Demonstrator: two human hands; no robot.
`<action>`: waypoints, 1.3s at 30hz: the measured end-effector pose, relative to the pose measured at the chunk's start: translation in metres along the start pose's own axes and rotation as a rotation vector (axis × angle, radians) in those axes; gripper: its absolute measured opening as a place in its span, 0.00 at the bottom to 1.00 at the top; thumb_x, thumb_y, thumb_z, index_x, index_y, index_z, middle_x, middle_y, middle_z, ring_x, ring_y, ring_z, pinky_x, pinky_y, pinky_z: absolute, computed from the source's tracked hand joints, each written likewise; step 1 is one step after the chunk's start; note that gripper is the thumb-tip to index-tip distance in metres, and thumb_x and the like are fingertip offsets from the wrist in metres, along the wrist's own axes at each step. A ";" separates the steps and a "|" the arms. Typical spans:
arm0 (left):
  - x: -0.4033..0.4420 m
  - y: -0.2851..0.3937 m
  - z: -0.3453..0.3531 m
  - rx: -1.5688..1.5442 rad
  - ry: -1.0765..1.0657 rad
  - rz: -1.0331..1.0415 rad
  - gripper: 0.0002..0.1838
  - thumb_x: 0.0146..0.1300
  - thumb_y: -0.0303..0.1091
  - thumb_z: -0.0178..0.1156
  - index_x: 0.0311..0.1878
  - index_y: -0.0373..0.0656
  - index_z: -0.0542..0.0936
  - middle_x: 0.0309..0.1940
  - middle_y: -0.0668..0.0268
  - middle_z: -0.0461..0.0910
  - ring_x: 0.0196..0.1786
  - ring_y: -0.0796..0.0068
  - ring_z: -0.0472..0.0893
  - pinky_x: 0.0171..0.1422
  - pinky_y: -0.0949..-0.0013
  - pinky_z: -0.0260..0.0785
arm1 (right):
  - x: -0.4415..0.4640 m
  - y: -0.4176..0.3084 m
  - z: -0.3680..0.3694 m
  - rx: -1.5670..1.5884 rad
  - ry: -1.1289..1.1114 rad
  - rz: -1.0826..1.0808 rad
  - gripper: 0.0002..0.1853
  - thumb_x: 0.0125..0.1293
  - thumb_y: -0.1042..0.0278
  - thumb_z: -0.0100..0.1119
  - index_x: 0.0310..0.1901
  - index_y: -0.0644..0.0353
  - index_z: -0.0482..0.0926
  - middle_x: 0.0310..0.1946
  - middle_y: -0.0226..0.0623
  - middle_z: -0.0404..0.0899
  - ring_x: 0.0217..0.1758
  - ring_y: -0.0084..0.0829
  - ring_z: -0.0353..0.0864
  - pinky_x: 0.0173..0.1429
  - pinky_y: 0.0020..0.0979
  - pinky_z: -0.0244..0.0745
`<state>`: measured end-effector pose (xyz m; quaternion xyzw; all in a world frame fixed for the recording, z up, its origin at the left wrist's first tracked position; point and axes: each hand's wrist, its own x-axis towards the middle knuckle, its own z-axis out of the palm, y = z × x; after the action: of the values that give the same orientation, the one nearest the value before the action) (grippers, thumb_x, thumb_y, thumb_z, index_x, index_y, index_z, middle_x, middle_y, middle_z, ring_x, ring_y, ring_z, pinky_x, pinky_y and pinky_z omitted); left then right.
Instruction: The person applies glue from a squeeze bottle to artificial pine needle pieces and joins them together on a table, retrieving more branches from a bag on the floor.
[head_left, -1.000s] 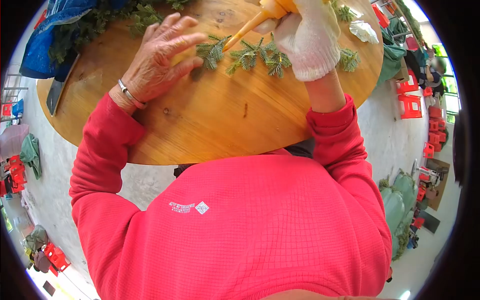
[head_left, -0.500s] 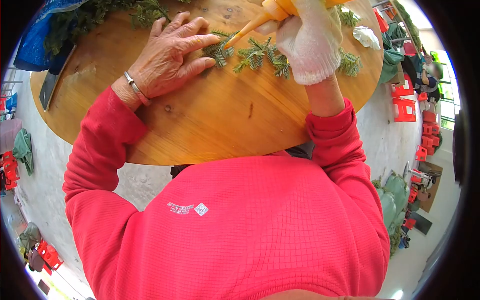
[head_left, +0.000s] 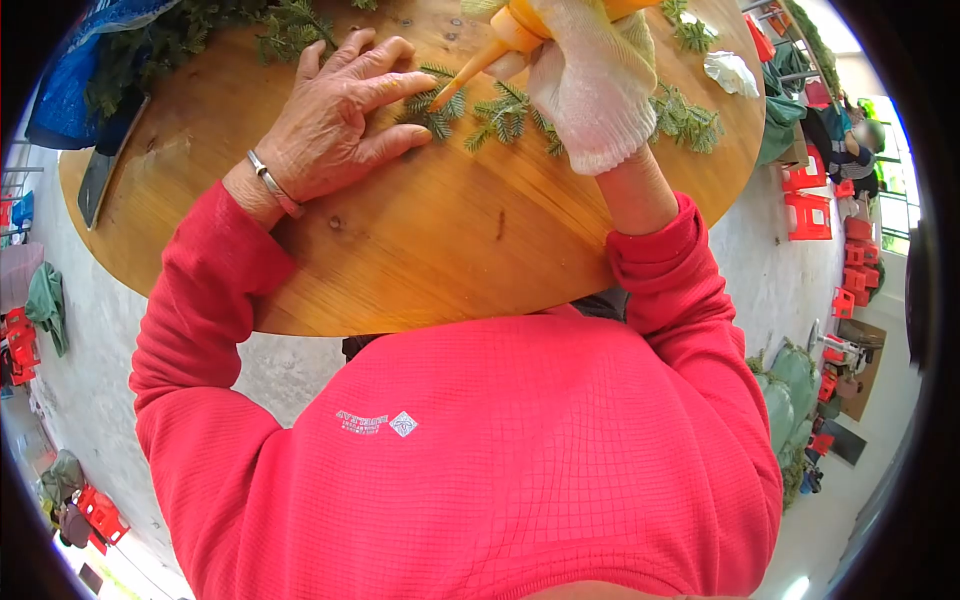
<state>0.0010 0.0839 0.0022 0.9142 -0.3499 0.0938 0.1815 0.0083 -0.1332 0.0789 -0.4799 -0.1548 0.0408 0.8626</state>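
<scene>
My bare left hand [head_left: 345, 122] lies on the wooden table with its fingers spread. Its thumb and index finger rest at the left edge of a small green fir sprig [head_left: 440, 117]. In a white knit glove, my right hand [head_left: 598, 95] is wrapped round an orange squeeze bottle [head_left: 518, 28] with a long tapered nozzle. The nozzle tip is over the sprig, seemingly touching it. Another fir sprig [head_left: 497, 122] lies just to the right, partly behind the glove, and a further sprig [head_left: 690, 122] shows beyond my right wrist.
Heaped fir branches [head_left: 150, 50] and a blue plastic bag [head_left: 65, 105] occupy the table's left end, near a dark flat object [head_left: 97, 185]. A crumpled white tissue [head_left: 732, 73] lies at the right. Red stools [head_left: 808, 217] stand on the floor; a person [head_left: 862, 150] sits farther off.
My right hand has moved left and slightly down with the bottle, bringing the nozzle tip farther onto the sprig. My left hand has stayed nearly in place.
</scene>
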 end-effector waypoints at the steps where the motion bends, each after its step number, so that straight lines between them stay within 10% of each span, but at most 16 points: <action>1: 0.000 0.000 0.000 0.004 0.005 0.003 0.27 0.60 0.44 0.68 0.62 0.50 0.79 0.69 0.59 0.70 0.75 0.51 0.61 0.76 0.43 0.44 | 0.001 0.002 -0.002 0.012 -0.012 -0.011 0.04 0.75 0.71 0.53 0.42 0.62 0.73 0.28 0.28 0.71 0.27 0.20 0.71 0.33 0.26 0.79; 12: -0.002 -0.001 0.004 0.014 0.046 0.020 0.27 0.58 0.43 0.69 0.62 0.50 0.79 0.67 0.59 0.71 0.74 0.52 0.62 0.74 0.44 0.45 | 0.014 0.013 -0.018 -0.011 0.013 -0.153 0.03 0.75 0.72 0.53 0.43 0.61 0.72 0.29 0.27 0.71 0.26 0.18 0.66 0.31 0.22 0.66; 39: 0.001 0.003 -0.002 0.004 0.016 0.022 0.28 0.57 0.44 0.69 0.61 0.50 0.79 0.64 0.61 0.73 0.73 0.50 0.63 0.73 0.42 0.45 | 0.021 0.003 -0.028 -0.107 0.109 -0.177 0.07 0.75 0.69 0.55 0.39 0.62 0.74 0.26 0.27 0.72 0.23 0.18 0.67 0.29 0.22 0.71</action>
<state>-0.0004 0.0823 0.0053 0.9099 -0.3583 0.1040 0.1813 0.0375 -0.1497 0.0671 -0.5111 -0.1516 -0.0700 0.8432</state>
